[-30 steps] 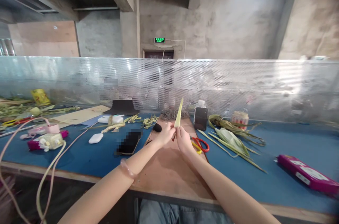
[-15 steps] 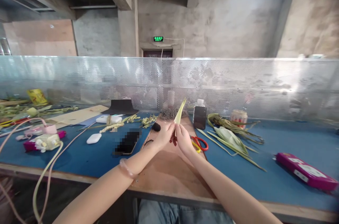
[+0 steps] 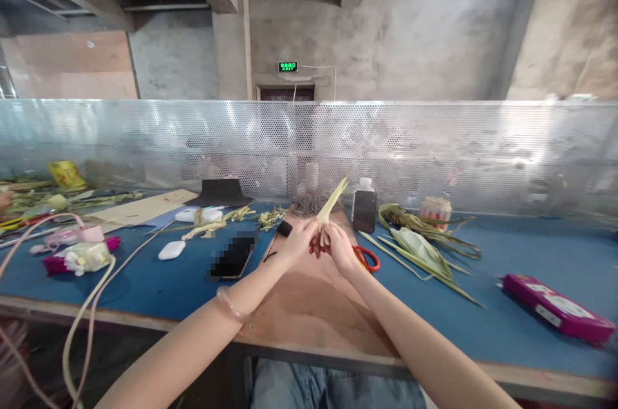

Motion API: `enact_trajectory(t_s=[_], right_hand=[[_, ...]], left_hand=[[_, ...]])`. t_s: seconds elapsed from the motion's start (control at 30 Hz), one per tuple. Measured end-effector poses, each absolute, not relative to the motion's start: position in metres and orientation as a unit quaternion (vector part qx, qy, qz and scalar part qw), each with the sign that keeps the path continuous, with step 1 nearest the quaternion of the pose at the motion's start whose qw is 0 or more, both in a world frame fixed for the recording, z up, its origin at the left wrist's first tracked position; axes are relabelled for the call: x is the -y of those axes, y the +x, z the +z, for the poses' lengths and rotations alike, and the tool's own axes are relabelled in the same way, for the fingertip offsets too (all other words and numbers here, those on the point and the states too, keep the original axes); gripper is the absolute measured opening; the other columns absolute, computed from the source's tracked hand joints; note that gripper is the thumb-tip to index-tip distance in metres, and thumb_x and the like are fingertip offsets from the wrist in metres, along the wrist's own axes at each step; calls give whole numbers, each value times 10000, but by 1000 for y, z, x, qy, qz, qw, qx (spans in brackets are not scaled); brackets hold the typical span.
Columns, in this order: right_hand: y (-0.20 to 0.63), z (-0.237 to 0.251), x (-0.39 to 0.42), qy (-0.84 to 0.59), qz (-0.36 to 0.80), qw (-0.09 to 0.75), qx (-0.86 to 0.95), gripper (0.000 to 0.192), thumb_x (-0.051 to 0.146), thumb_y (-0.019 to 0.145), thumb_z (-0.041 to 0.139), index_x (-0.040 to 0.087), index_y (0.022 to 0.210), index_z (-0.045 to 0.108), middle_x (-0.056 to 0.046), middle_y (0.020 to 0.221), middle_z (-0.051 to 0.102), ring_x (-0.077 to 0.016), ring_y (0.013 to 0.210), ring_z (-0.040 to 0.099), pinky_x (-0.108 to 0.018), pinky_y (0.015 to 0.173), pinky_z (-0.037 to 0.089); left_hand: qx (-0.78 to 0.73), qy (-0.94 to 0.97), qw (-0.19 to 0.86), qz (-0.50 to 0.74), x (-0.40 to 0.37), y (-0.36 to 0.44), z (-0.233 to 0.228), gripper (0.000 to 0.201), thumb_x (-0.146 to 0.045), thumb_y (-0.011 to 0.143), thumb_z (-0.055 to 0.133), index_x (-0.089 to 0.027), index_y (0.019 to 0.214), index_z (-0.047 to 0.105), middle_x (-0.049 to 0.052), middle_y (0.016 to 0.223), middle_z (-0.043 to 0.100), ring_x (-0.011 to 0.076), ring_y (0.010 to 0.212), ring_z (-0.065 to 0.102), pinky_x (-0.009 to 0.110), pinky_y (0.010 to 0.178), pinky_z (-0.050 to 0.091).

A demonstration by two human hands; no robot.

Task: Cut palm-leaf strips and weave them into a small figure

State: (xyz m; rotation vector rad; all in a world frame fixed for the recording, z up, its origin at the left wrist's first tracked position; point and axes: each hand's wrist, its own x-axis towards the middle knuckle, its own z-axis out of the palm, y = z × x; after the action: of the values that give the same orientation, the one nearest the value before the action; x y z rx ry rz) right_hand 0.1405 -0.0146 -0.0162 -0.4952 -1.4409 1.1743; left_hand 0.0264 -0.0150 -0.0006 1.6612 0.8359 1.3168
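Note:
Both my hands meet over a brown board (image 3: 313, 306) on the blue table. My left hand (image 3: 298, 240) and my right hand (image 3: 339, 248) together pinch the base of a pale green leaf strip (image 3: 332, 201), which points up and to the right. A small dark red piece (image 3: 316, 247) shows between my fingers. Red-handled scissors (image 3: 367, 257) lie just right of my right hand. A small black object (image 3: 284, 228) lies just left of my left hand.
A dark bottle (image 3: 364, 208) and a heap of green leaves (image 3: 421, 243) lie right of the board. A phone (image 3: 233, 256), a white earbud case (image 3: 171, 250) and cables (image 3: 87, 306) lie left. A magenta box (image 3: 557, 309) sits far right. A perforated metal screen (image 3: 434, 151) backs the table.
The leaf strip has tilted from nearly upright towards the right. My hands have closed in on its base, and the view has shifted slightly.

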Motion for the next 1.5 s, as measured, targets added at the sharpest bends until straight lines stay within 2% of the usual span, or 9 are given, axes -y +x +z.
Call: enact_trajectory(t_s=[0.13,0.27,0.43,0.6,0.8,1.1,1.23,1.33,1.5], right_hand=[[142,-16,11,-218,522,549,615,253,426,814,446,192,719,442,1,517,557,-129,414,514,-240,407,397],[143,-15,8,-246,509,581,585,227,388,817,418,204,684,415,31,427,498,-131,356,486,-236,373,364],[146,-12,10,-291,476,602,572,173,280,774,377,204,624,413,24,395,478,-130,336,475,-230,356,350],[150,-15,9,-318,441,567,618,222,299,782,336,205,600,424,3,406,510,-134,360,483,-228,369,338],[152,-17,8,-336,403,540,658,219,303,774,365,202,585,409,35,450,445,-100,398,421,-207,385,327],[149,-19,11,-339,400,527,669,371,498,854,328,185,736,490,1,561,567,-128,458,510,-218,412,377],[146,-21,8,-346,328,550,685,391,529,857,349,187,734,497,7,578,545,-115,480,505,-209,435,393],[143,-20,10,-339,353,543,682,391,536,863,330,199,711,455,34,496,495,-103,385,448,-205,362,353],[142,-15,16,-301,419,538,666,405,561,847,352,195,695,439,31,463,506,-102,343,450,-209,331,369]], left_hand=[[-327,698,403,494,16,26,-1,367,-505,830,453,-152,741,505,-34,498,484,99,396,484,217,395,398],[-319,721,385,479,19,28,-1,387,-513,849,420,-151,769,530,-19,532,513,100,434,492,217,426,389],[-339,749,328,466,19,29,0,365,-476,853,429,-155,702,514,-12,543,513,95,463,463,214,456,361],[-371,755,306,446,16,27,0,324,-423,847,438,-158,673,507,-17,523,478,105,481,449,222,476,347],[-378,744,255,488,16,25,2,290,-382,865,393,-155,742,524,25,725,572,159,704,532,265,660,409],[-420,766,142,465,15,26,-2,282,-337,885,351,-194,643,372,-23,585,428,130,573,436,247,559,346],[-414,759,159,477,11,24,-4,266,-322,893,330,-183,693,437,14,690,528,153,676,509,268,646,394],[-411,742,190,495,11,24,-4,258,-336,884,354,-170,733,480,29,738,564,161,726,542,277,691,419],[-373,690,358,507,14,28,-4,243,-397,846,405,-175,762,457,-32,580,480,115,460,498,244,470,425]])
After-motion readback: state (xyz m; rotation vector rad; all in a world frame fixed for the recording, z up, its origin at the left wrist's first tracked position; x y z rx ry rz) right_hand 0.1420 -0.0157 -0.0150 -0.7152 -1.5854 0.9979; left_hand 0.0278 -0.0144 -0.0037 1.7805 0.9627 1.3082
